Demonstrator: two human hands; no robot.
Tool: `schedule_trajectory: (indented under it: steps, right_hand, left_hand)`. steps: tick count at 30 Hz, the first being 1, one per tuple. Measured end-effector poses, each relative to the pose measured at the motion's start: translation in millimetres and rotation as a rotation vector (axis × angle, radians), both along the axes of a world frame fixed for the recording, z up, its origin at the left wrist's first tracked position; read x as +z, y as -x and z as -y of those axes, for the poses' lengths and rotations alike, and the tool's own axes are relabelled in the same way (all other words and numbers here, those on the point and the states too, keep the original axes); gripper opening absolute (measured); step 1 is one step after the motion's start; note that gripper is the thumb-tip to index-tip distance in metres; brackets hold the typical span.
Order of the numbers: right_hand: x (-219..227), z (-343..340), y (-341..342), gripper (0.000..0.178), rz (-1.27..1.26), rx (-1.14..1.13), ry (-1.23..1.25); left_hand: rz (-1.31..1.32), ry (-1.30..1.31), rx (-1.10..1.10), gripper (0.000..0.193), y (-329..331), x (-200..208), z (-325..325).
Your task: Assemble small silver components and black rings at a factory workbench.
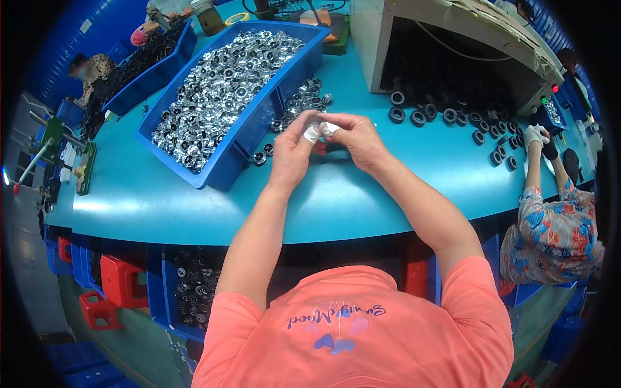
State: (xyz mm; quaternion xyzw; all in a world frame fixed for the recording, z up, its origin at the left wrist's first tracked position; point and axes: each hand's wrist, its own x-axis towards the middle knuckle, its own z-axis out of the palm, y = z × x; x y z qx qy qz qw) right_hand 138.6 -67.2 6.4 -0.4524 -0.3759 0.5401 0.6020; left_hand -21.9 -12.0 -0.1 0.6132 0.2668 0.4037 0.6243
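Note:
My left hand [291, 150] and my right hand [363, 142] come together over the turquoise table, fingers bent and thumbs facing each other. White wrapping covers both thumb tips. Between the fingertips is a small, shiny round part [313, 121], mostly hidden, so its exact kind is unclear. Just left of my left hand, several small silver wheels with black centres [259, 158] lie loose on the table. More of these wheels [223, 81] fill a long blue bin [255, 132] beside them. Right of my hands, black rubber rings [418, 119] lie scattered.
A pale open-fronted box [380, 55] stands at the back right, with black rings spilling from its dark opening. On the far right, a co-worker's gloved hand [535, 137] is over the table. A green hand press [87, 168] stands at the left; red stools [119, 281] are below.

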Motion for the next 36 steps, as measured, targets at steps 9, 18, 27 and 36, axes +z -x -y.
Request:
schedule_trajectory:
  steps: [9, 18, 27, 36]
  right_hand:
    - [-20, -3, 15, 0.033, 0.057, -0.198, -0.102]
    - [-10, -11, -1, 0.04, 0.028, 0.024, -0.017]
    - [3, -6, -2, 0.033, 0.207, 0.079, 0.008]
    - [-16, -14, 0, 0.029, 0.23, -0.049, 0.008]
  left_hand:
    - [0.006, -0.01, 0.11, 0.028, -5, 0, 4]
    - [0.043, 0.091, -0.042, 0.038, -1, -5, 0]
    - [-0.195, -0.147, -0.016, 0.048, -3, -7, 2]
    - [-0.227, -0.301, 0.054, 0.056, -9, -23, 4]
